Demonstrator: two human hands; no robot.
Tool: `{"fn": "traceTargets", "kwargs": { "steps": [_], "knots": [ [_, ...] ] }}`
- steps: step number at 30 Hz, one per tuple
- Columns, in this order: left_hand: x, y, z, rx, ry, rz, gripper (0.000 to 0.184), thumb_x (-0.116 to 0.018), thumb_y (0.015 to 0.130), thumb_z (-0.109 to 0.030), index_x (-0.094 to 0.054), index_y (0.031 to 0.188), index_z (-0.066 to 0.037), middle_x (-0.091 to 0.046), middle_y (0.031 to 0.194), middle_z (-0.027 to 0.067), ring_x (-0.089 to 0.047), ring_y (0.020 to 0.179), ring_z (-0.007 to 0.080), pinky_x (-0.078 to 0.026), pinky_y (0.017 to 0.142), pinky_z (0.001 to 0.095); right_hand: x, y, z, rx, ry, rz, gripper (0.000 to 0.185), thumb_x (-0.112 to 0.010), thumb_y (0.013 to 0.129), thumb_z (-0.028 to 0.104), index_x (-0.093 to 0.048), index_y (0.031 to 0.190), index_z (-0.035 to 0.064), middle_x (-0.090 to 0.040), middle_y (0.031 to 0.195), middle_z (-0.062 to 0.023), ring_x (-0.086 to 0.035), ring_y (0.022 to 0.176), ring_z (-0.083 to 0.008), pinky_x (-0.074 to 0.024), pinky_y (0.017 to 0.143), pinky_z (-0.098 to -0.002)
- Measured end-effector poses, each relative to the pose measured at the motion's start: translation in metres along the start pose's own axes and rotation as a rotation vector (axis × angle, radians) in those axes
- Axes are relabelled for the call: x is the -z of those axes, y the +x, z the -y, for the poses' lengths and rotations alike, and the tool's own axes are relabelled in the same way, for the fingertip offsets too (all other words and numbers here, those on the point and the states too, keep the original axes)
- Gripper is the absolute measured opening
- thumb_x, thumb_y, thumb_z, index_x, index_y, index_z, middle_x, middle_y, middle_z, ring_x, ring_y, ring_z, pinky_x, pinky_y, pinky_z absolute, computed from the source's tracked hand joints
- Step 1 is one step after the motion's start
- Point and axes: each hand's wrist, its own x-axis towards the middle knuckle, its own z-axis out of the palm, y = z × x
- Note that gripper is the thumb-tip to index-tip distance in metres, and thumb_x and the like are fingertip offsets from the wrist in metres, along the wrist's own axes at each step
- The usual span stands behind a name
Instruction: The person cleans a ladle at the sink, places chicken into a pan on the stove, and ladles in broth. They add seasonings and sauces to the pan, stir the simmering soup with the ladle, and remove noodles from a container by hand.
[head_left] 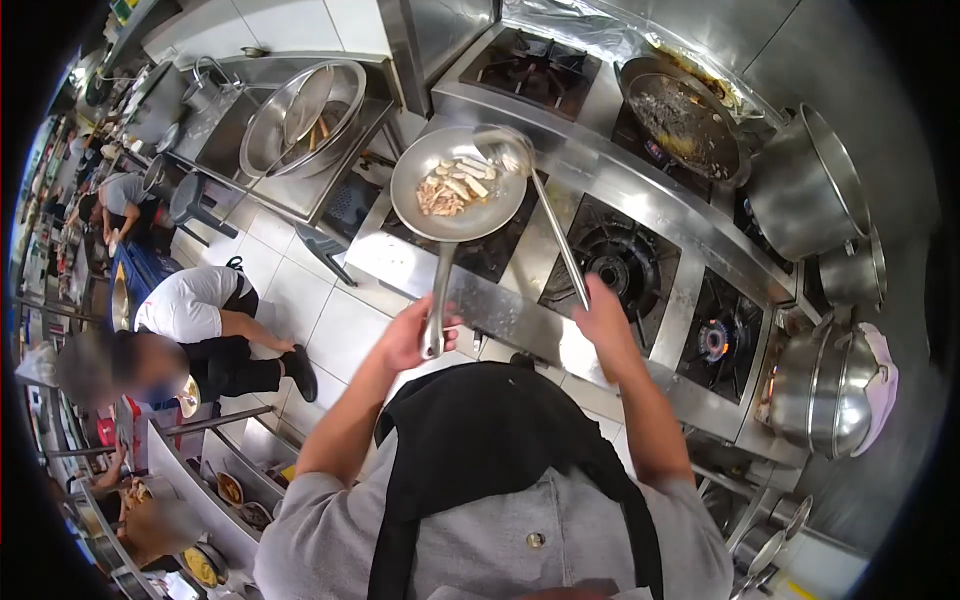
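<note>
My left hand [405,337] is closed around the long handle of a metal frying pan [412,168]. Strips of pale and browned food [458,187], of a kind I cannot make out, lie in the pan. The pan is over the front left burner of the stove and hides most of it. In my right hand [606,322] is the long handle of a ladle [557,232]. Its bowl is at the pan's upper right rim, slightly blurred; whether it touches the rim I cannot tell.
A lit burner [714,342] shows blue flame at the right. A used wok [685,125] sits at the back, beside large steel pots [805,195]. Left of the stove, a big steel bowl [258,140] rests by the sink. A crouching person [190,305] is at the left.
</note>
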Motion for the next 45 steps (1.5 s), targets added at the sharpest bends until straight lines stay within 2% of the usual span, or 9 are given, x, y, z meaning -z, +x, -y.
{"fn": "traceTargets", "kwargs": {
  "steps": [4, 7, 10, 17, 20, 23, 28, 36, 45],
  "knots": [
    [0.035, 0.026, 0.008, 0.155, -0.449, 0.769, 0.049, -0.044, 0.101, -0.048, -0.052, 0.118, -0.002, -0.063, 0.098, 0.0135, -0.064, 0.078, 0.0251, -0.057, 0.070, 0.0390, -0.061, 0.043, 0.029, -0.020, -0.247, -0.015, 0.027, -0.057, 0.080, 0.006, -0.050, 0.105, -0.0006, -0.062, 0.087, -0.0316, -0.061, 0.088, -0.0492, -0.0471, 0.077, -0.0557],
    [0.071, 0.022, -0.008, 0.065, -0.046, 0.112, 0.050, -0.039, 0.101, -0.047, -0.050, 0.119, -0.001, -0.063, 0.100, 0.0187, -0.065, 0.084, 0.0300, -0.057, 0.076, 0.0475, -0.076, 0.023, 0.046, -0.050, -0.363, 0.047, 0.027, -0.058, 0.080, 0.005, -0.049, 0.105, -0.0004, -0.062, 0.087, -0.0321, -0.061, 0.087, -0.0497, -0.0469, 0.077, -0.0567],
    [0.162, 0.094, 0.007, -0.127, 0.303, -0.385, 0.043, -0.052, 0.093, -0.016, -0.041, 0.130, 0.003, -0.060, 0.098, 0.0177, -0.064, 0.072, 0.0282, -0.059, 0.062, 0.0388, -0.073, -0.027, 0.068, -0.053, -0.388, 0.001, 0.028, -0.057, 0.078, 0.005, -0.051, 0.105, 0.0021, -0.062, 0.082, -0.0299, -0.060, 0.083, -0.0497, -0.0464, 0.073, -0.0553],
    [0.256, 0.252, 0.039, -0.347, 0.741, -0.366, 0.040, -0.057, 0.086, -0.006, -0.048, 0.124, 0.000, -0.061, 0.097, 0.0150, -0.064, 0.077, 0.0220, -0.058, 0.062, 0.0333, -0.060, -0.099, 0.123, -0.294, -0.343, -0.020, 0.030, -0.063, 0.080, 0.013, -0.053, 0.106, 0.0029, -0.062, 0.082, -0.0274, -0.062, 0.081, -0.0472, -0.0480, 0.069, -0.0490],
    [0.274, 0.277, 0.050, -0.304, 0.441, -0.322, 0.033, -0.055, 0.090, -0.010, -0.050, 0.120, 0.002, -0.061, 0.096, 0.0140, -0.064, 0.083, 0.0234, -0.059, 0.067, 0.0353, -0.072, -0.099, 0.122, -0.356, -0.329, 0.061, 0.027, -0.061, 0.081, 0.014, -0.055, 0.105, 0.0032, -0.064, 0.085, -0.0285, -0.063, 0.085, -0.0475, -0.0482, 0.074, -0.0540],
    [0.194, 0.173, 0.010, -0.131, 0.355, -0.454, 0.035, -0.056, 0.090, -0.016, -0.055, 0.119, 0.003, -0.066, 0.100, 0.0192, -0.067, 0.085, 0.0325, -0.058, 0.078, 0.0417, -0.090, -0.083, 0.090, -0.174, -0.373, 0.023, 0.029, -0.061, 0.080, 0.013, -0.055, 0.107, 0.0029, -0.065, 0.086, -0.0284, -0.062, 0.085, -0.0476, -0.0491, 0.075, -0.0540],
    [0.142, 0.082, 0.007, 0.103, 0.197, 0.182, 0.047, -0.039, 0.103, -0.040, -0.052, 0.120, 0.002, -0.064, 0.097, 0.0147, -0.066, 0.097, 0.0331, -0.054, 0.093, 0.0480, -0.095, -0.022, 0.070, -0.149, -0.389, -0.069, 0.029, -0.061, 0.078, 0.008, -0.054, 0.105, 0.0014, -0.063, 0.085, -0.0293, -0.061, 0.084, -0.0489, -0.0479, 0.075, -0.0532],
    [0.041, 0.026, 0.010, 0.073, -0.252, 0.514, 0.028, -0.050, 0.101, -0.036, -0.055, 0.095, -0.010, -0.052, 0.071, 0.0029, -0.052, 0.063, 0.0179, -0.046, 0.061, 0.0340, -0.103, 0.035, 0.049, -0.066, -0.397, -0.124, 0.025, -0.060, 0.079, 0.008, -0.051, 0.101, 0.0014, -0.063, 0.085, -0.0304, -0.061, 0.085, -0.0494, -0.0476, 0.076, -0.0556],
    [0.033, -0.002, -0.002, 0.112, -0.139, 0.274, 0.028, -0.054, 0.100, -0.034, -0.044, 0.086, -0.012, -0.036, 0.066, -0.0020, -0.030, 0.048, 0.0077, -0.025, 0.040, 0.0230, -0.073, -0.085, 0.095, -0.127, -0.340, 0.033, 0.025, -0.061, 0.078, 0.010, -0.053, 0.101, 0.0020, -0.064, 0.084, -0.0276, -0.062, 0.085, -0.0471, -0.0476, 0.076, -0.0550]
  ]
}}
